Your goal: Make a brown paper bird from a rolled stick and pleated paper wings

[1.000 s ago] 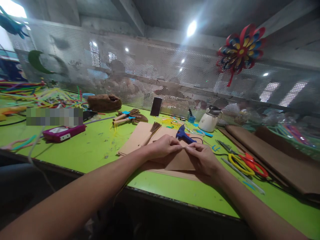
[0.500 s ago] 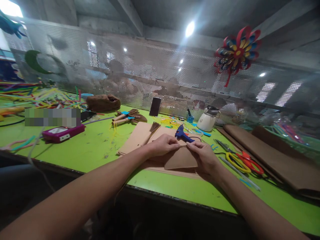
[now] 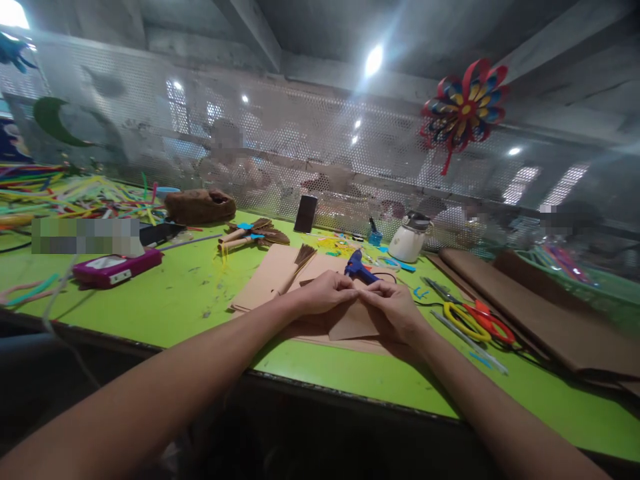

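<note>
A sheet of brown kraft paper (image 3: 353, 321) is tilted up between my hands, over more brown paper on the table. My left hand (image 3: 327, 292) pinches its upper edge. My right hand (image 3: 393, 305) pinches the same edge from the other side, the fingertips of both hands nearly touching. Just behind my fingers lies a blue glue gun (image 3: 359, 268). To the left, a rolled paper stick with a dark brown fringed end (image 3: 304, 255) rests on a stack of brown paper sheets (image 3: 265, 273).
Yellow- and orange-handled scissors (image 3: 467, 321) lie right of my hands, before folded brown paper (image 3: 530, 307). A white jug (image 3: 407, 239) and a phone (image 3: 305, 213) stand behind. At left are a purple power strip (image 3: 117, 269) and finished paper rolls (image 3: 253, 235).
My right hand has slid left along the paper's edge, closer to my left hand. The whole view has shifted slightly, so surrounding things appear further left.
</note>
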Tool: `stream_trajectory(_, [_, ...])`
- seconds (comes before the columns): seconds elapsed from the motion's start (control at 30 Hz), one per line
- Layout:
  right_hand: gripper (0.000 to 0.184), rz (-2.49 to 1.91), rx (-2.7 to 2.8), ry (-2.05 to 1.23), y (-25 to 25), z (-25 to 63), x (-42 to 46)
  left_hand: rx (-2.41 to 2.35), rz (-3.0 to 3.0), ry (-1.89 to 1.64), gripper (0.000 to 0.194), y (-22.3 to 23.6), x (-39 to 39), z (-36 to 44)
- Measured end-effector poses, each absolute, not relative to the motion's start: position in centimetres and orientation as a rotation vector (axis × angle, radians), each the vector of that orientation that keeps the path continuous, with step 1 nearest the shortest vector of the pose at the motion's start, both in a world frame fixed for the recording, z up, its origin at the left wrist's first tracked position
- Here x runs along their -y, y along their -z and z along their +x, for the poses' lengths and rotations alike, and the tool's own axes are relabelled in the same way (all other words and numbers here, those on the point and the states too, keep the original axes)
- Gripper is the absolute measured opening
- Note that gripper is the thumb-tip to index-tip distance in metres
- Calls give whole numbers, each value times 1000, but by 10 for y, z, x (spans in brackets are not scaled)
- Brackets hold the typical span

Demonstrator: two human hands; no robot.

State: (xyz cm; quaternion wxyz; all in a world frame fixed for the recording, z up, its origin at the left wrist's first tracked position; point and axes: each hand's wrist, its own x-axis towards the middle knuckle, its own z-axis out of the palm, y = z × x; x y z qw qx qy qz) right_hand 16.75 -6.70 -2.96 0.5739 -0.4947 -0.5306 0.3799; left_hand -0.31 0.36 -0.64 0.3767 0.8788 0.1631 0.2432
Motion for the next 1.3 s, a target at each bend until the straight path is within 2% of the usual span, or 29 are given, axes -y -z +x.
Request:
stream_trajectory(0.5, [30,-1214,1192,-1041,24,168,69,-383,2422,-544,28,5,-2,-5])
stream_trajectory(1.3, [30,-1226,1263,-918,26,182,69,-420,2284,-440,23,4,-13,-8])
